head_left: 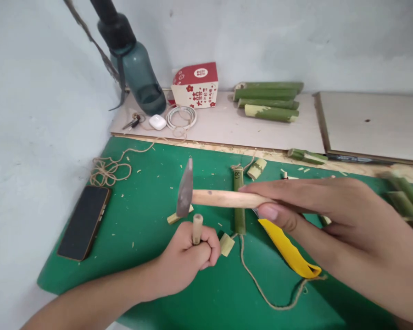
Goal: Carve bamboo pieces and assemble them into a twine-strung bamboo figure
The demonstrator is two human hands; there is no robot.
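Head camera: worn on the head, above the near side of the desk (147, 256)
Facing: forward and down, over the desk to the wall (261, 41) behind
Nearness: close, with the right hand (333, 220) nearer the lens than the left hand (192, 256)
Top edge: crops the bottle (136, 68), at upper left
Overlap: one view alone covers the scene

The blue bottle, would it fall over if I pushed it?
The bottle might tip if pushed high up, being tall and narrow. The liquid seems low inside, so it is probably fairly light. Once down, its round sides could let it roll.
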